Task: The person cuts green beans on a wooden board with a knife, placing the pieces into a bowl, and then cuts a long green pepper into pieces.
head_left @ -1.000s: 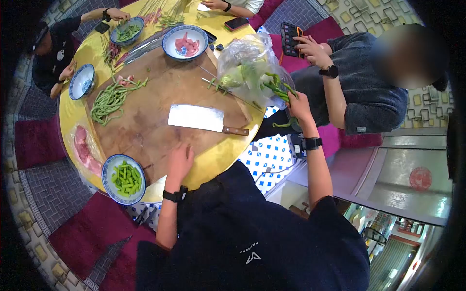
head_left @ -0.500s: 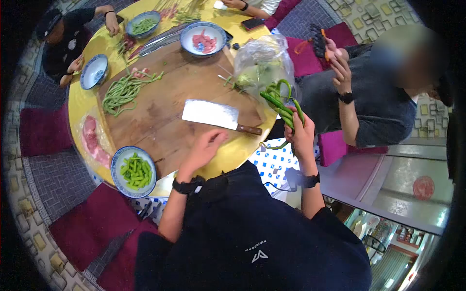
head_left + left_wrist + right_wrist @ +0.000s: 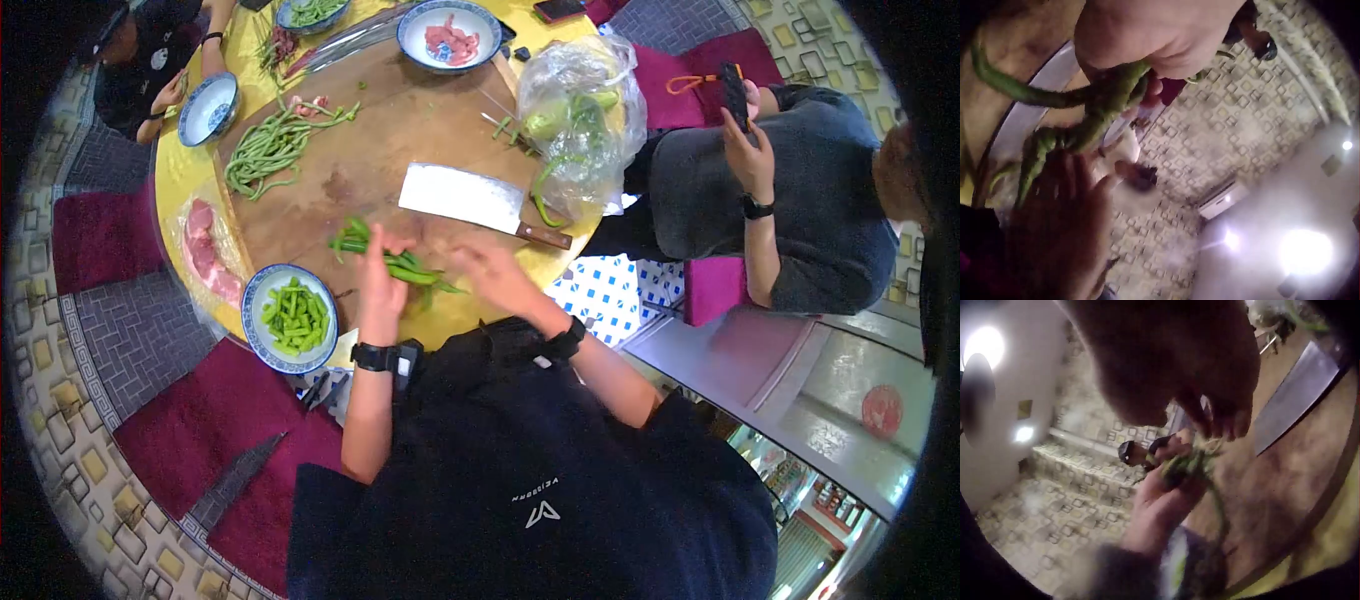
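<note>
Centrally, nearest the wearer, the left hand (image 3: 380, 290) grips several long green peppers (image 3: 410, 270), its fingers curled round them, above the near part of the cutting board (image 3: 400, 120). The right hand (image 3: 495, 280) faces the bunch with fingers loosely bent and a little apart; blur conceals whether they touch it. To the left hand's side, a blue-rimmed bowl (image 3: 254, 345) of cut green pieces stands at the near edge of the round yellow table (image 3: 172, 180).

Beyond the hands, the cleaver (image 3: 460, 198) lies flat on the board, its wooden handle projecting past the board's edge. At left, raw meat (image 3: 207, 250) rests on clear plastic beside the board; long green beans (image 3: 265, 150) lie on the board itself. At right, a clear plastic bag (image 3: 600, 120) encloses pale green vegetables.

Farther off, a second bowl (image 3: 410, 45) holds pink meat strips. At right, a person in a grey shirt (image 3: 830, 190) holds a dark device (image 3: 735, 95); another person (image 3: 155, 60) appears at upper left.
</note>
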